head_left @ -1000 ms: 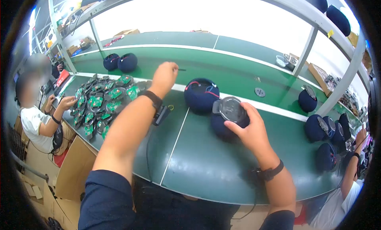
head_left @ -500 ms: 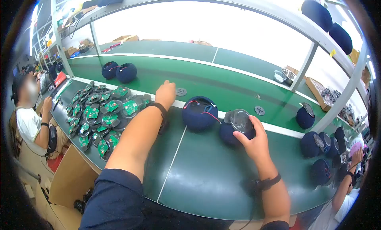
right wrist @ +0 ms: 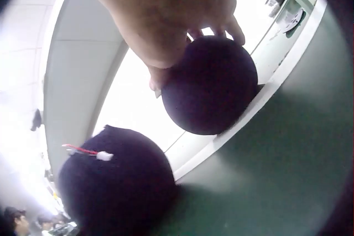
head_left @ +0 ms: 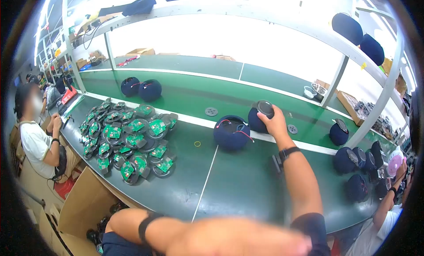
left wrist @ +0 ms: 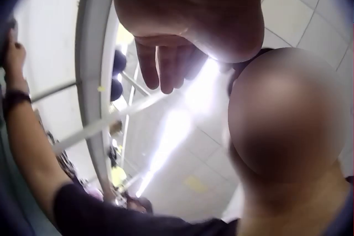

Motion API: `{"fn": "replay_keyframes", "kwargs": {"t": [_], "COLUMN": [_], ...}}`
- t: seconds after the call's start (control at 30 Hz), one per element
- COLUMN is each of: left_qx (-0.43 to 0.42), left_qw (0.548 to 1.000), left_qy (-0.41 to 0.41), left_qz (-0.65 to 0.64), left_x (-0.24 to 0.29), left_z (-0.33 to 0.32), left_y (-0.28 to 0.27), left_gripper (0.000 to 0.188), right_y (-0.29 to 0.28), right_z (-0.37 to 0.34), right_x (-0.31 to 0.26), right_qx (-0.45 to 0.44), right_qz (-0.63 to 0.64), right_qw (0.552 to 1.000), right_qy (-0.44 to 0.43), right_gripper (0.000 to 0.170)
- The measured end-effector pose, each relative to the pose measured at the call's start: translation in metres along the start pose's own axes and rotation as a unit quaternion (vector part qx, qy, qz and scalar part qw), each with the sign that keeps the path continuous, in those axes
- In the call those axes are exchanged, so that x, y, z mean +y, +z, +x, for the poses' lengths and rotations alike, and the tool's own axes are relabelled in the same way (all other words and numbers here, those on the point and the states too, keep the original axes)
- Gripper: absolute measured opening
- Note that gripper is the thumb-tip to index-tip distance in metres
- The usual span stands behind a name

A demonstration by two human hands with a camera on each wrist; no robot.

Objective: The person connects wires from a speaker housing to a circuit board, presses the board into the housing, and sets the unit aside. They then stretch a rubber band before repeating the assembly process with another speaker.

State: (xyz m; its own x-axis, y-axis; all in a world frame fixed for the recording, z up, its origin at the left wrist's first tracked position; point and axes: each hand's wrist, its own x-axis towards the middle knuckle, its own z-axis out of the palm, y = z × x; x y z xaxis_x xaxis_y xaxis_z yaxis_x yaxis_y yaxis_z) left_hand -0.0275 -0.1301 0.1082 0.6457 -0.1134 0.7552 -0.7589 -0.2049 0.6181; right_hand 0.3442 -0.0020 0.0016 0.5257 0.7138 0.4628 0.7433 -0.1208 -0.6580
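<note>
In the head view my right hand (head_left: 277, 122) grips a navy fabric-covered ball (head_left: 255, 121) by the dark round disc (head_left: 265, 107) set in its top. The right wrist view shows the fingers spread over the top of this ball (right wrist: 213, 89), which is at the white strip along the bench. Beside it stands a second navy ball (head_left: 232, 135), its top open, with red and blue wires and a white connector (right wrist: 105, 156). My left hand (head_left: 240, 238) is blurred, close to the camera; its fingers (left wrist: 171, 70) are straight and hold nothing.
A pile of black discs with green circuit boards (head_left: 132, 139) covers the bench's left part. Loose grey discs (head_left: 211, 111) lie on the green strip behind. More navy balls (head_left: 346, 159) stand at the right, under a metal shelf frame (head_left: 265, 15). People sit at both sides.
My left hand has come back from the far strip toward my face. The right hand has moved the ball from the front bench back to the white strip, near the green strip.
</note>
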Motion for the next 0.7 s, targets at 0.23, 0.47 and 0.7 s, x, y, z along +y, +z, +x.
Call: {"fn": "replay_keyframes", "kwargs": {"t": [0.23, 0.47, 0.7], "left_qx": [0.02, -0.028, -0.03], "left_qw": [0.983, 0.997, 0.984], "left_qy": [0.18, 0.018, 0.173], "left_qz": [-0.001, -0.067, -0.038], "left_x": [0.028, 0.071, 0.049], "left_z": [-0.001, -0.025, -0.051], "left_y": [0.023, 0.027, 0.025], "left_gripper": [0.126, 0.12, 0.103], "right_y": [0.028, 0.019, -0.018], "right_z": [0.013, -0.006, -0.011], "right_x": [0.002, -0.048, -0.099], "right_qx": [0.113, -0.222, -0.391], "right_qz": [-0.117, 0.028, -0.087], "right_qw": [0.978, 0.959, 0.916], "right_qy": [-0.131, -0.171, -0.015], "right_gripper": [0.064, 0.035, 0.036]}}
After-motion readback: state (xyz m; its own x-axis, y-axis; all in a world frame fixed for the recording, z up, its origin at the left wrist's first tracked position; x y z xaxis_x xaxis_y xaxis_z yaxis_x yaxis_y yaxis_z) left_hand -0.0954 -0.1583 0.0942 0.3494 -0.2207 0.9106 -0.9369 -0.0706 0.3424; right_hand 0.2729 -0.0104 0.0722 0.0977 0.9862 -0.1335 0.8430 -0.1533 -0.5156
